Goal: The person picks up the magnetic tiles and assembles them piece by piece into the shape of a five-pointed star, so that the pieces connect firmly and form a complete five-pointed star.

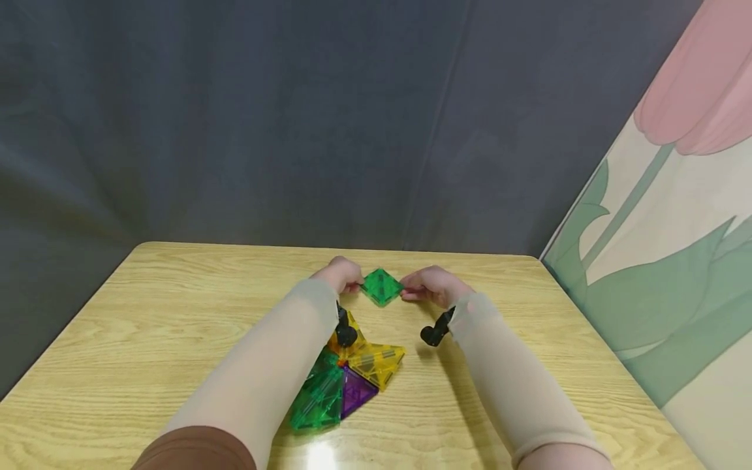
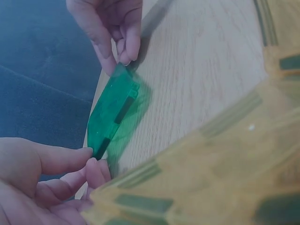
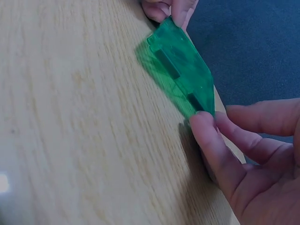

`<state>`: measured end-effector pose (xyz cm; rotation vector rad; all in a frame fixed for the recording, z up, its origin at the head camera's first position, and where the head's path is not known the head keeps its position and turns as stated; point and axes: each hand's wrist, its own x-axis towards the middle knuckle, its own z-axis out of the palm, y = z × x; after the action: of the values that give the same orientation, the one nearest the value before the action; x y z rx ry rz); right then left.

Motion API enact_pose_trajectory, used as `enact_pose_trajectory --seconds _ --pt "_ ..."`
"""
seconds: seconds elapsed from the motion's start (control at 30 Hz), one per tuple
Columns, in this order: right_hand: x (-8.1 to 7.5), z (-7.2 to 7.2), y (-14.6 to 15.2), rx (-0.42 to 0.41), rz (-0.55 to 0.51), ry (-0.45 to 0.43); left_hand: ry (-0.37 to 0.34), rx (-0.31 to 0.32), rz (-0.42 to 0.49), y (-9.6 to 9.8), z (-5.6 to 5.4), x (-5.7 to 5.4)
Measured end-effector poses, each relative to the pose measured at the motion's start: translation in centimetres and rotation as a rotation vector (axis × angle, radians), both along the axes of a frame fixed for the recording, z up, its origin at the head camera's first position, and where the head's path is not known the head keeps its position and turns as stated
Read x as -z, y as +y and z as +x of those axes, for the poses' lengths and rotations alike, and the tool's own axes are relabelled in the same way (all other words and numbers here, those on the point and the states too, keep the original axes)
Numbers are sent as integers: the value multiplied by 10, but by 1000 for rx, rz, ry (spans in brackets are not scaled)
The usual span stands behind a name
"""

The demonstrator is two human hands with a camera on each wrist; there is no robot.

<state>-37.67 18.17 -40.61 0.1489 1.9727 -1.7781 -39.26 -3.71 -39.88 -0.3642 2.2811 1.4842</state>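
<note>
A translucent green magnetic tile, diamond-shaped as seen in the head view, is held between both hands near the table's far edge. My left hand pinches its left corner between thumb and fingers. On the opposite corner, my right hand grips with thumb and fingertips. Both wrist views show the green tile slightly above the wood, casting a green tint on it. Nearer to me lies a cluster of tiles: yellow tiles, a purple triangle and green tiles. My left forearm hides part of this cluster.
The wooden table ends at a dark curtain behind. A wall panel with painted tulips runs along the right side. Black wrist cameras hang below both wrists, the left one over the yellow tiles.
</note>
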Motion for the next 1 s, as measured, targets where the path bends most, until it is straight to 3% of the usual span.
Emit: enact_pose_trajectory --seconds 0.2,0.3,0.5,0.63,0.73,0.83,1.0 --pt "1 4 2 -22 -29 14 6 9 112 -7 11 -1" --pt "-7 11 6 -30 -64 39 38 11 192 -9 19 -5" --pt "-40 35 15 -75 -149 117 131 -13 389 -13 45 -35" --pt "-55 61 10 -118 -207 159 166 -24 443 -25 72 -55" --pt "-61 85 2 -138 -227 182 190 -16 445 -37 100 -60" --pt "-61 109 -8 -145 -240 199 214 -14 464 -49 132 -58" --pt "-52 144 -18 -179 -289 190 234 -38 538 -61 187 -41"
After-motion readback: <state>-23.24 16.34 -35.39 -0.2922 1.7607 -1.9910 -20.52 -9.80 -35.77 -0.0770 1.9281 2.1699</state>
